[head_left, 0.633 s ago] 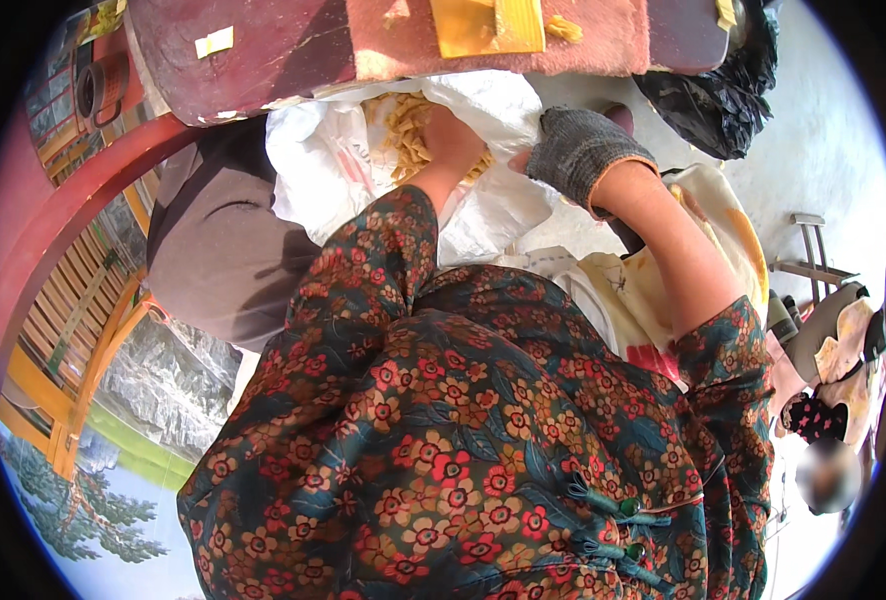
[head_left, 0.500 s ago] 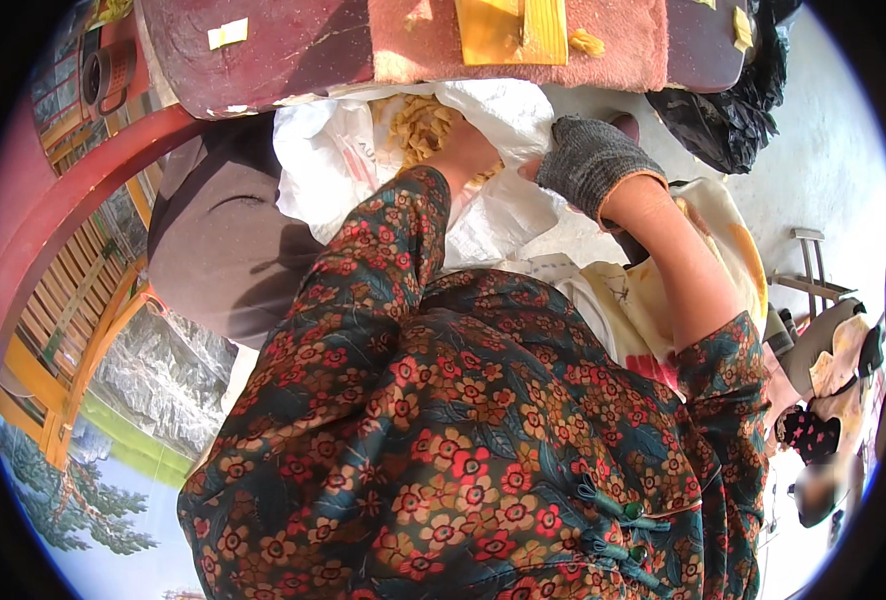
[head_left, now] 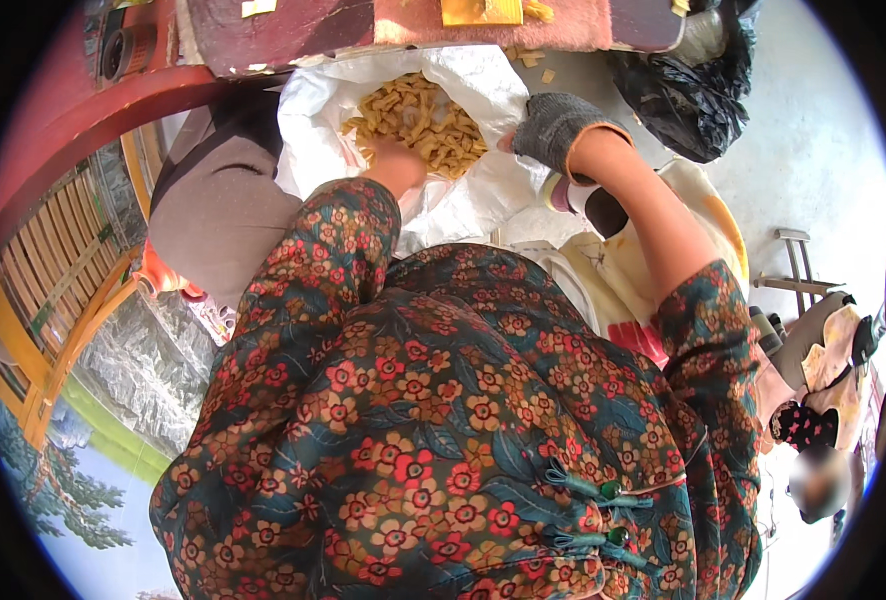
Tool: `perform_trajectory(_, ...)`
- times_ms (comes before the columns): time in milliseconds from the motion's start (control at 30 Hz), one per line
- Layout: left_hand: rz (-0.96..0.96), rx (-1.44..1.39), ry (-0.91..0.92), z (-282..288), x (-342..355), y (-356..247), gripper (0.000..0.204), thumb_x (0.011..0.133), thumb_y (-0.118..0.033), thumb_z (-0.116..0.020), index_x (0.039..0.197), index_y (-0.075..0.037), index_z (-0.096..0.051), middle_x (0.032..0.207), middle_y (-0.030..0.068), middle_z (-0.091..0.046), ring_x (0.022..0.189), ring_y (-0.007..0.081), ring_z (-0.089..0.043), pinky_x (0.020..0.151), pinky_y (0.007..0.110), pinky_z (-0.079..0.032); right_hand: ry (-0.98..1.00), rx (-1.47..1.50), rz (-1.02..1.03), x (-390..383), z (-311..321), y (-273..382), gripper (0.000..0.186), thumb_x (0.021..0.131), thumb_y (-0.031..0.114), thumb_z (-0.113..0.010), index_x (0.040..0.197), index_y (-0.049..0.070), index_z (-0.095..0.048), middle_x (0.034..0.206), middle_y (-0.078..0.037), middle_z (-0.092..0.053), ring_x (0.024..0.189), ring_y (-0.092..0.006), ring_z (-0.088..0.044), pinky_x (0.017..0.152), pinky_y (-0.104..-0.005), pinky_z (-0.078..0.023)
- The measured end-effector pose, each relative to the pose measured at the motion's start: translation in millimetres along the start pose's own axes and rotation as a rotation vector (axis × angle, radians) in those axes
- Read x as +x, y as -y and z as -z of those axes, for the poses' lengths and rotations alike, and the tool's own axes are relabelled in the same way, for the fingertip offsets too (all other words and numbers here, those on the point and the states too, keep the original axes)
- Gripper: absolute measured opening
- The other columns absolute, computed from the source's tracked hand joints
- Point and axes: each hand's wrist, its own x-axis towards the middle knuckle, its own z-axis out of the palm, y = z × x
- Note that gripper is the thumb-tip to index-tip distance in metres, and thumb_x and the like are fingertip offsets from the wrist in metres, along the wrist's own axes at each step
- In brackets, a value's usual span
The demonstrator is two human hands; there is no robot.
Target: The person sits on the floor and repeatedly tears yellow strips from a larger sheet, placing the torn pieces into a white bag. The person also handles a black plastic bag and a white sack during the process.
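Observation:
A white woven bag (head_left: 313,100) stands with its mouth wide, full of small yellow-brown pieces (head_left: 438,120) that look like dried chips or strips. My bare left hand (head_left: 398,166) reaches into it at the near left side, and its fingers are hidden among the pieces and the bag's folds. On my right hand (head_left: 568,130) is a dark grey knitted glove with the thumb tip bare. That hand is closed on the bag's right rim.
A dark red table (head_left: 308,30) with a pink cloth (head_left: 403,25) and a yellow block (head_left: 481,11) borders the bag's far side. Black plastic bags (head_left: 688,100) lie to the right. A few pieces are on the floor. Another person sits at right.
My left hand has shifted left and nearer, uncovering more of the pieces. The bag's mouth shows wider, and the view has tilted so the table sits higher.

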Motion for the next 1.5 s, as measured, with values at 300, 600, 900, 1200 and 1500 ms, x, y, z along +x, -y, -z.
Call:
perform_trajectory(300,-0.321,-0.626,-0.501,-37.4,36.5,43.1,0.031,0.079,-0.018,-0.048,0.102,-0.005,-0.063,0.104,0.0161,-0.062,0.096,0.0302,-0.059,0.082,0.037,-0.046,-0.098,-0.127,0.192,44.3,0.3,-45.4,0.020,0.068,0.020,-0.062,0.087,0.013,-0.066,0.073,-0.009,-0.062,0.060,-0.0218,-0.056,0.056,-0.0393,-0.048)
perform_trajectory(600,-0.492,-1.065,-0.901,42.1,-88.9,-11.4,0.023,0.084,-0.015,-0.051,0.094,0.002,-0.063,0.082,0.0052,-0.064,0.077,0.0110,-0.058,0.072,0.024,-0.045,-0.117,-0.001,0.121,8.6,30.5,-60.2,0.051,0.077,0.051,-0.057,0.057,0.004,-0.061,0.051,-0.010,-0.055,0.048,-0.0230,-0.055,0.052,-0.0397,-0.046)
perform_trajectory(900,-0.739,-1.268,-0.882,78.1,-120.6,-56.0,0.016,0.084,-0.004,-0.052,0.096,0.000,-0.062,0.082,0.0036,-0.063,0.077,0.0100,-0.058,0.071,0.023,-0.046,-0.759,0.108,0.011,-10.4,54.3,-178.5,0.028,0.070,0.030,-0.067,0.078,0.003,-0.064,0.073,-0.014,-0.063,0.068,-0.0281,-0.061,0.063,-0.0374,-0.047)
perform_trajectory(1200,-0.879,-1.402,-0.880,143.8,-163.0,-83.7,0.015,0.087,-0.005,-0.050,0.096,0.001,-0.060,0.085,0.0044,-0.061,0.077,0.0099,-0.058,0.071,0.023,-0.048,-0.958,-0.009,0.007,-22.3,47.9,-183.9,0.051,0.065,0.029,-0.073,0.109,0.008,-0.056,0.106,-0.016,-0.058,0.104,-0.0305,-0.053,0.087,-0.0359,-0.042)
perform_trajectory(1500,-0.866,-1.368,-0.741,217.9,-111.6,-143.4,0.017,0.086,-0.005,-0.050,0.100,0.000,-0.059,0.086,0.0045,-0.061,0.072,0.0082,-0.055,0.067,0.022,-0.047,-0.532,-0.247,-0.274,7.8,-9.6,-285.9,0.036,0.075,0.041,-0.058,0.094,0.012,-0.067,0.094,-0.017,-0.064,0.095,-0.0317,-0.058,0.088,-0.0374,-0.039)
